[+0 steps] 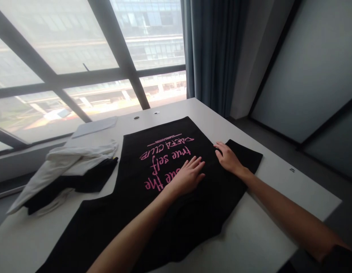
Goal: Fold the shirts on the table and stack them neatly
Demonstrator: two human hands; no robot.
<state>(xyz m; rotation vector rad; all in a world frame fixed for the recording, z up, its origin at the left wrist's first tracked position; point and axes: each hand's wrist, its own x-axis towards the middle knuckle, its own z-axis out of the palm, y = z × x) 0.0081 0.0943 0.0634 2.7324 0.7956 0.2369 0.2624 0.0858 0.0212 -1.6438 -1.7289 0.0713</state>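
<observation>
A black T-shirt [202, 204] with pink lettering [183, 154] lies spread on the white table [249, 235], its print upside down to the wearer. The left hand [190, 172] lies palm-down across the lettering, fingers extended, gripping nothing. The right hand [228, 157] is half-curled beside the sleeve [246, 151]; whether it pinches cloth, I cannot tell. Crumpled white and black garments [82, 155] lie leftward.

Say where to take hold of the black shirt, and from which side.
Probably the far right corner of the black shirt, pinched from the right, coming in low. The shirt lies flat on the white table, so only its edges offer an easy pinch; that corner sticks out unfolded, with tabletop beside it.
</observation>
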